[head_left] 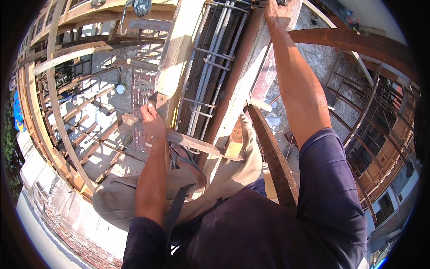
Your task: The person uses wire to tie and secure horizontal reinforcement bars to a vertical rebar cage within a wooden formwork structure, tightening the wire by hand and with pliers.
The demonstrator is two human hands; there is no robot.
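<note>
My left hand is closed in a pinch beside the left formwork board, with a thin, pale tip showing at the fingertips. What it pinches is too small to name. At the top edge, my right hand is closed above the right formwork board. Dark bits show beside its fingers, but the thing it grips is mostly cut off. A rebar cage with bent ties runs between the two boards. Below my left hand, a wooden crosspiece spans the boards, with a short wood block at its right end.
My sandalled foot rests by the crosspiece. A dark timber slants down at my right, and a brown beam extends rightward. Wooden framing stands at left, above a lower floor. A wire coil hangs at the top.
</note>
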